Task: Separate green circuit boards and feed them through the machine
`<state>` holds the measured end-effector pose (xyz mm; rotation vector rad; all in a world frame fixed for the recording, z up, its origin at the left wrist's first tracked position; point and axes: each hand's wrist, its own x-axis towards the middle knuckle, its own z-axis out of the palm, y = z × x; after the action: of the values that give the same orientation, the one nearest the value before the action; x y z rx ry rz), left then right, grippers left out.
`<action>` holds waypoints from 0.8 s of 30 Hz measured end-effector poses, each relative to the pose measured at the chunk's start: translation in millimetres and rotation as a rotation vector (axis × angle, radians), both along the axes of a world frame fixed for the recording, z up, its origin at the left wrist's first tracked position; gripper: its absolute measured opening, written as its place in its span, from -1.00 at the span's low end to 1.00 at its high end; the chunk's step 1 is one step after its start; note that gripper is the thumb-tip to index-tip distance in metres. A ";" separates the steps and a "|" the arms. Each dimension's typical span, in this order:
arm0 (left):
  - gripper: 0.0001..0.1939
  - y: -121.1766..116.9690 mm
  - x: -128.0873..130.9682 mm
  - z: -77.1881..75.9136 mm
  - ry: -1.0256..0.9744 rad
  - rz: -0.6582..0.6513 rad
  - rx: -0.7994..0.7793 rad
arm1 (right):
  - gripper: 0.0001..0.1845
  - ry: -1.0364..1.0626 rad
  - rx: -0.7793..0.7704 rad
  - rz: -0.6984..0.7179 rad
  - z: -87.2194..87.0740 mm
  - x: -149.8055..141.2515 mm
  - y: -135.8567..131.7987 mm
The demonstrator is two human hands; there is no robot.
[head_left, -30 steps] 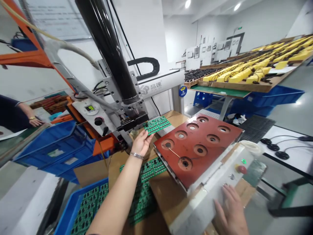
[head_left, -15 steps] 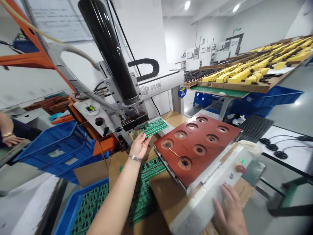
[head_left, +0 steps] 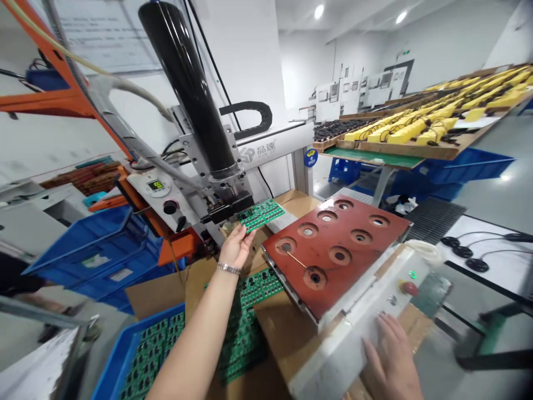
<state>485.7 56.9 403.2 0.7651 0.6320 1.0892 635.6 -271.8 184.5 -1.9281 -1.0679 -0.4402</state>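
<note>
Pinched by its near edge, a green circuit board [head_left: 265, 214] is in my left hand [head_left: 237, 246], just beneath the dispensing head [head_left: 229, 208] of the machine. My right hand [head_left: 391, 355] rests on the pale front panel [head_left: 353, 339], fingers loosely spread and holding nothing, below a red button [head_left: 410, 288] and a lit green one. Between the hands lies a red-brown fixture plate [head_left: 333, 250] with several round recesses; a thin stick [head_left: 296, 259] lies across two of them. More circuit boards [head_left: 245, 344] are stacked under my left forearm.
A blue tray [head_left: 109, 366] of circuit boards stands at lower left, with stacked blue bins [head_left: 91, 250] behind it. Tall above the work is a black cylinder [head_left: 187, 83]. Black cables with round ends [head_left: 462, 251] lie on a table at right. Yellow parts [head_left: 400, 130] fill tables farther back.
My left hand and the circuit board have shifted very slightly left. A co-worker's hand at the far left has gone from view. My right hand stays put.
</note>
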 end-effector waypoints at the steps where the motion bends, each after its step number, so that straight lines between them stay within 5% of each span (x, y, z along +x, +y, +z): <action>1: -0.82 -0.2 -0.1 0.2 0.001 0.003 0.001 | -0.41 0.002 0.001 0.000 -0.1 -0.2 0.3; 24: -0.81 -6.1 -3.3 -3.2 0.025 -0.057 0.037 | -0.39 -0.009 0.031 -0.021 0.7 -2.4 2.4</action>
<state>482.5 50.8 400.0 0.8251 0.6087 1.0425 633.3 -269.4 185.1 -1.9128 -1.0418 -0.4754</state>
